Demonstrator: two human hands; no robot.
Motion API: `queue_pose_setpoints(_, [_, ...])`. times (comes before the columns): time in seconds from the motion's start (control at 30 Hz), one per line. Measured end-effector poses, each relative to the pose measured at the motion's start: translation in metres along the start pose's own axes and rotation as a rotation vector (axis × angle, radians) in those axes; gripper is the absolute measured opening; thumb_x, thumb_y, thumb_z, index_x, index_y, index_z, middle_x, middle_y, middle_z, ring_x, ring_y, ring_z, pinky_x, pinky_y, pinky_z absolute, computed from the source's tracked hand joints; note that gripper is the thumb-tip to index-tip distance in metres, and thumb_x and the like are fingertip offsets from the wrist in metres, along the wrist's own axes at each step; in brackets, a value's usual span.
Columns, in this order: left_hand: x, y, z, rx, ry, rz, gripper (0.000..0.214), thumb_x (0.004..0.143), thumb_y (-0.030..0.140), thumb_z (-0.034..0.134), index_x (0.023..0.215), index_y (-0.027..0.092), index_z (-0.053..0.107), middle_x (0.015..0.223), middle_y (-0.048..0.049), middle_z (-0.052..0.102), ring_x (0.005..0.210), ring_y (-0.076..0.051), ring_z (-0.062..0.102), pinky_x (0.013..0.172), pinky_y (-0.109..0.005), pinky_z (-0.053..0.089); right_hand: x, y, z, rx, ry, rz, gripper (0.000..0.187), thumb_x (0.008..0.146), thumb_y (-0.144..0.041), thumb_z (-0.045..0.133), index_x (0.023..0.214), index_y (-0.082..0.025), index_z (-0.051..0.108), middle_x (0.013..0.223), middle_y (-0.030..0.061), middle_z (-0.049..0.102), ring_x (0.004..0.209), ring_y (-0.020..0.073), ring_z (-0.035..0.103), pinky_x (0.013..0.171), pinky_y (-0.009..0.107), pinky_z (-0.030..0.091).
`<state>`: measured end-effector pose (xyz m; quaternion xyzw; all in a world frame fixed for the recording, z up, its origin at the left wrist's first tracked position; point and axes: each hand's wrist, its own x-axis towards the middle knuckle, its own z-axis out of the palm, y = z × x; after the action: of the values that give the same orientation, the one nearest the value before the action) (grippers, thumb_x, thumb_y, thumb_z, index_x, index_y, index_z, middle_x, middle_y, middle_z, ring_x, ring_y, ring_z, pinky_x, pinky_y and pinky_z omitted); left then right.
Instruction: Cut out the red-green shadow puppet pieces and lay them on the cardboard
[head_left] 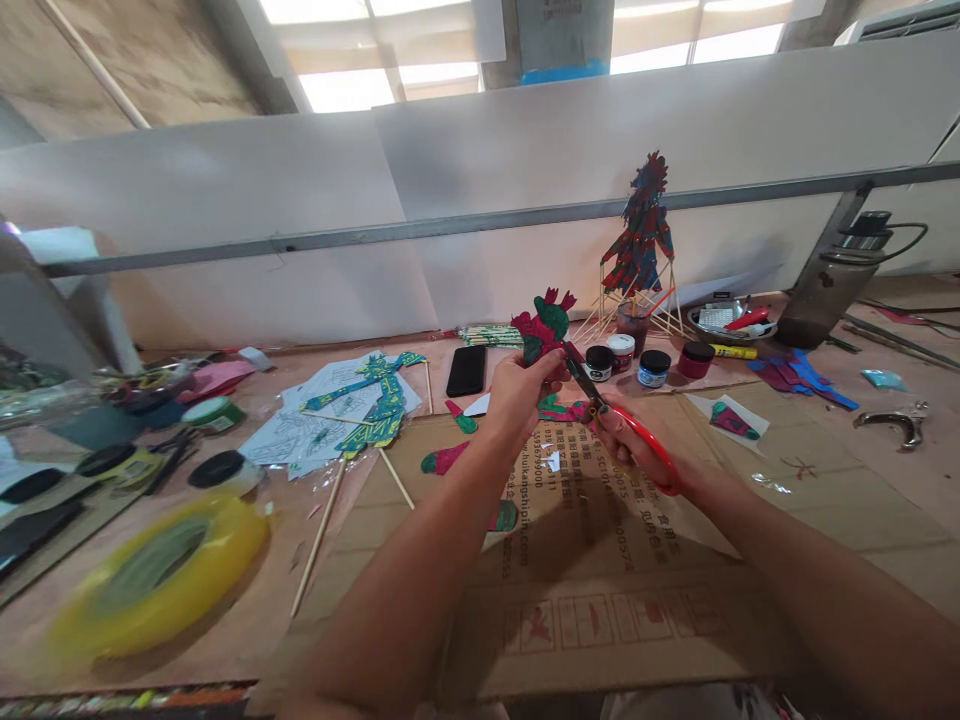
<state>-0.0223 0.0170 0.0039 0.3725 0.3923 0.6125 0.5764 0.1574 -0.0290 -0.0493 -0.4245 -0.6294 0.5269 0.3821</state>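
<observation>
My left hand (pixel 525 385) pinches a green and crimson painted paper cutout (pixel 551 318) and holds it up over the cardboard. In my right hand (pixel 626 430) is a pair of scissors (pixel 649 445) with red handles, its dark blades pointing up and left to the cutout's lower edge. Whether the blades bite into the paper I cannot tell. Under and beside my hands lie more painted pieces, among them a crimson and green piece (pixel 446 459) left of my forearm and another piece (pixel 733 420) on white paper at the right.
Flattened cardboard (pixel 585 560) covers the front of the table. Behind it are a black phone (pixel 466 370), paint jars (pixel 654 368) and a stick-mounted figure (pixel 641 235). A blue-yellow puppet (pixel 381 405) with sticks lies left, near a yellow tape roll (pixel 225 545). A bottle (pixel 832 285) stands right.
</observation>
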Motion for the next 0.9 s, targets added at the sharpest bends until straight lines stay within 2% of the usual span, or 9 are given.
queue_pose_setpoints(0.23, [0.001, -0.001, 0.000, -0.018, -0.026, 0.006, 0.031, 0.064, 0.028, 0.097, 0.070, 0.014, 0.070, 0.066, -0.0028, 0.068, 0.061, -0.013, 0.064, 0.060, -0.025, 0.045, 0.000, -0.007, 0.003, 0.008, 0.020, -0.005, 0.053, 0.093, -0.080, 0.058, 0.096, -0.026, 0.054, 0.071, -0.0055, 0.041, 0.050, 0.0103, 0.034, 0.042, 0.024, 0.027])
queue_pose_setpoints(0.5, [0.002, -0.001, -0.001, -0.021, -0.048, -0.001, 0.037, 0.059, 0.032, 0.100, 0.072, 0.016, 0.069, 0.064, -0.0016, 0.067, 0.060, -0.013, 0.064, 0.059, -0.025, 0.044, -0.002, -0.010, 0.003, -0.034, 0.034, -0.005, 0.054, 0.093, -0.080, 0.057, 0.090, -0.027, 0.050, 0.065, -0.0062, 0.041, 0.047, 0.0106, 0.033, 0.041, 0.025, 0.028])
queue_pose_setpoints(0.73, [0.004, -0.003, -0.002, -0.027, -0.038, -0.019, 0.037, 0.058, 0.031, 0.101, 0.073, 0.015, 0.070, 0.065, -0.0022, 0.068, 0.060, -0.013, 0.065, 0.059, -0.025, 0.045, -0.001, -0.007, 0.002, -0.008, 0.030, 0.026, 0.060, 0.088, -0.086, 0.060, 0.096, -0.027, 0.054, 0.067, -0.0057, 0.044, 0.048, 0.0110, 0.036, 0.041, 0.025, 0.032])
queue_pose_setpoints(0.9, [0.003, -0.003, -0.002, -0.036, -0.046, -0.015, 0.035, 0.059, 0.029, 0.100, 0.072, 0.015, 0.071, 0.066, -0.0029, 0.070, 0.060, -0.013, 0.065, 0.059, -0.026, 0.045, -0.001, -0.004, 0.002, 0.000, 0.025, 0.024, 0.057, 0.092, -0.084, 0.058, 0.096, -0.028, 0.051, 0.070, -0.0053, 0.045, 0.052, 0.0118, 0.038, 0.043, 0.024, 0.034])
